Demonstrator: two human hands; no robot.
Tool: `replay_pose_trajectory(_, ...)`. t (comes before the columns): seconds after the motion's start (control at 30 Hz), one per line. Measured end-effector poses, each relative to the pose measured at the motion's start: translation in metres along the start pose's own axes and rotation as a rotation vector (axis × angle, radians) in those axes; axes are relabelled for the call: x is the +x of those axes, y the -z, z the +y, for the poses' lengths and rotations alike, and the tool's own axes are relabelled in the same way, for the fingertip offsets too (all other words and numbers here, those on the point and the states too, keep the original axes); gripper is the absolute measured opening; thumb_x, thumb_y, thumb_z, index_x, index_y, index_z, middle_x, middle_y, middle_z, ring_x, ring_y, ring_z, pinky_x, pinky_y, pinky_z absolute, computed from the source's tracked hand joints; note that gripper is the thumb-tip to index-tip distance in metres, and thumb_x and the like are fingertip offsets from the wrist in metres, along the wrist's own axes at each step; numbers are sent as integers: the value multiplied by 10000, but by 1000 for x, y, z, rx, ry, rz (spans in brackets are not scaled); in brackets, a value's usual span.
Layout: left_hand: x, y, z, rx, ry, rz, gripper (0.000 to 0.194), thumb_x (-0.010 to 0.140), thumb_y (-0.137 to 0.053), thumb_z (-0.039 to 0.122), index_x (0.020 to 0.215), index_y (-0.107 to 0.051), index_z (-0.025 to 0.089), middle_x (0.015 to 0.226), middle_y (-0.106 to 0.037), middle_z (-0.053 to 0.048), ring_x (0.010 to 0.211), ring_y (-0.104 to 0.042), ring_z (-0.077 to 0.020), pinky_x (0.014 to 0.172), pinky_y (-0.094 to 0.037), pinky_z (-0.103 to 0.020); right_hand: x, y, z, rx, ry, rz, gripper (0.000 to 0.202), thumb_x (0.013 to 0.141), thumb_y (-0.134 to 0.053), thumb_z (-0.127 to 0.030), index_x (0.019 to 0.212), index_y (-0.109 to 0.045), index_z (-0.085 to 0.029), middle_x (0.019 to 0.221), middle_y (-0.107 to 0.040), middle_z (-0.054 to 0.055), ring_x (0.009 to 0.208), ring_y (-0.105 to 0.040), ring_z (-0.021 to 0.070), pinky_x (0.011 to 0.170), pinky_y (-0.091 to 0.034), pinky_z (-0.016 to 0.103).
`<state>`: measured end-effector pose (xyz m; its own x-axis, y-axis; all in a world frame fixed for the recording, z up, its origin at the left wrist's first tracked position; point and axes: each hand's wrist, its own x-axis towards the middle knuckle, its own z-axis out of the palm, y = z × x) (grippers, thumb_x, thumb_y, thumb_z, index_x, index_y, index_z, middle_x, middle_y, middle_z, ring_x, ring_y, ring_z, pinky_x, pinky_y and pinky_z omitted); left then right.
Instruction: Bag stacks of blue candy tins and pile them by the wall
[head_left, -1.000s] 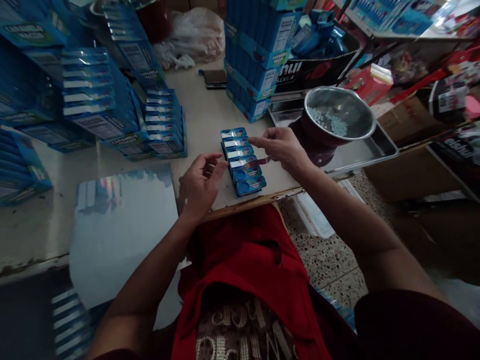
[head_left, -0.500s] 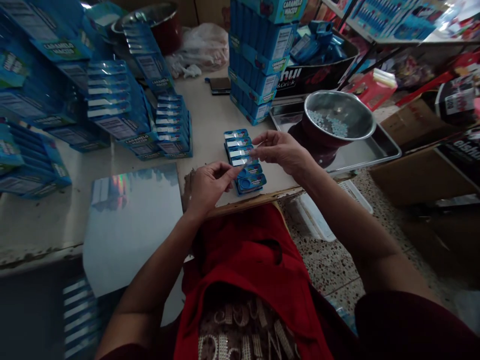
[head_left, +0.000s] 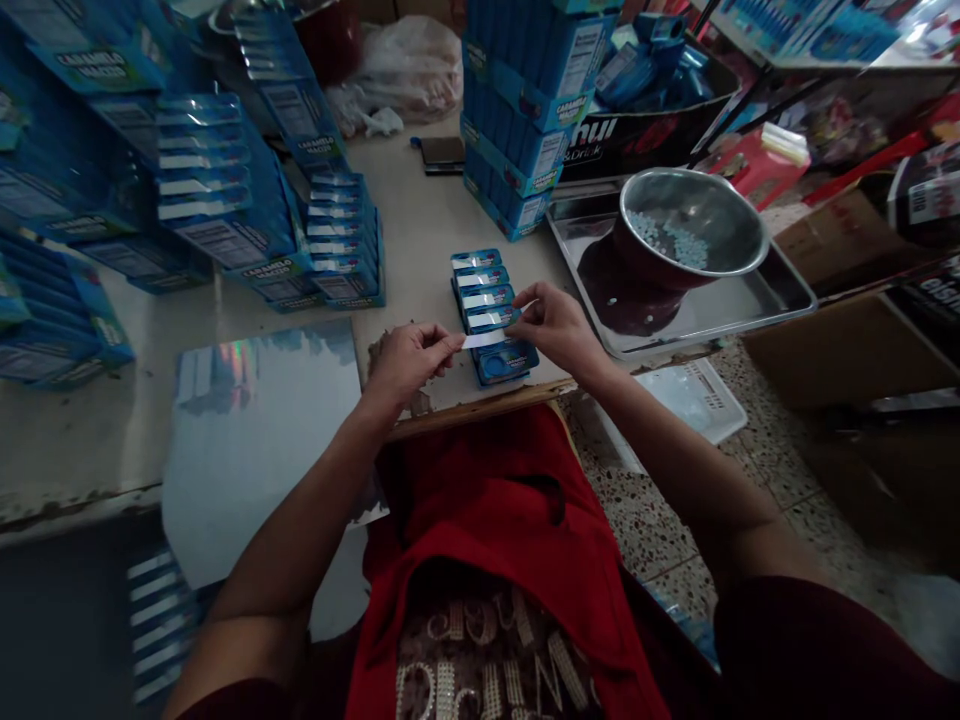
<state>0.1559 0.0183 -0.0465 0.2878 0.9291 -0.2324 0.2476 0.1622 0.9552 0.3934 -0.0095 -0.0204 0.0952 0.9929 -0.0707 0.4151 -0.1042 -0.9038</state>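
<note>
A short white strip (head_left: 486,340) is stretched between my two hands, over a row of small blue packs (head_left: 491,297) near the table's front edge. My left hand (head_left: 417,362) pinches the strip's left end between thumb and finger. At its other end, my right hand (head_left: 551,325) holds it with closed fingertips, above the right side of the packs. Several packs in the row carry white strips across their tops. The nearest pack (head_left: 506,364) shows a round outline and no white strip.
Stacked blue boxes (head_left: 352,245) fill the left and a tall stack (head_left: 517,120) stands behind the row. At right, a metal bowl (head_left: 694,225) of pale pieces sits over a tray (head_left: 780,300). A silvery-white sheet (head_left: 262,450) overhangs the front edge at left.
The strip between my hands now lies flatter and more fully in view. My right hand has moved slightly down and right, and my left hand a little left. The view has shifted slightly.
</note>
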Motion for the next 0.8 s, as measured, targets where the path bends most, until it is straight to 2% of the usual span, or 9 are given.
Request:
replay_pose_trajectory(0.1,1,1,-3,-12,-6,-5,426,715,-858,604,698,-699,209,601,-638,-7,494,-518,-118,477,-380,-249,5,3,1,-11,-16,-16,284,744,-808,-148,947,-629,-235,706,-622,-46,706,-588,148,676,-459,277)
replay_pose_trajectory(0.17,-2,1,0,-47,-30,-19,445,713,-878,618,722,-707,207,617,-640,-7,509,-526,-117,492,-395,-248,8,4,-1,24,-14,-44,220,770,-816,-195,915,-653,-223,752,-647,-24,742,-596,151,695,-477,277)
replay_pose_trajectory(0.23,-8,2,9,-96,-77,-21,460,729,-887,631,754,-711,206,637,-639,-4,523,-531,-115,501,-405,-247,10,4,-4,41,12,-12,161,836,-811,-274,917,-687,-211,806,-673,-4,777,-598,151,708,-482,273)
replay_pose_trajectory(0.33,-18,6,28,-111,-167,-38,466,768,-890,632,779,-714,202,659,-633,-6,537,-537,-113,502,-406,-246,8,5,-11,103,13,0,187,945,-775,-380,945,-722,-201,841,-706,11,774,-594,135,701,-481,254)
replay_pose_trajectory(0.47,-21,14,47,-91,-238,-58,457,807,-879,628,790,-709,203,624,-624,-8,562,-583,-135,542,-476,-252,-3,3,-24,323,-142,-143,323,1004,-751,-511,968,-743,-191,927,-761,43,762,-643,115,670,-519,218)
replay_pose_trajectory(0.6,-18,20,45,-175,-238,-44,429,818,-878,597,816,-692,210,771,-716,-27,621,-654,-140,555,-515,-241,-14,-3,-35,551,-296,-234,474,948,-775,-663,1018,-743,-196,950,-789,64,819,-729,149,699,-611,234)
replay_pose_trajectory(0.7,-19,21,41,-202,-232,-35,407,823,-882,567,820,-683,212,802,-730,-25,632,-673,-136,549,-516,-226,-18,-6,-37,671,-328,-278,463,919,-826,-636,984,-736,-186,912,-801,70,790,-733,142,691,-634,226)
replay_pose_trajectory(0.8,-21,19,41,-181,-222,-11,395,825,-877,556,817,-682,214,728,-699,-13,617,-677,-140,535,-508,-220,-17,-6,-34,739,-309,-305,347,878,-915,-481,931,-744,-184,870,-801,45,741,-718,110,666,-619,192)
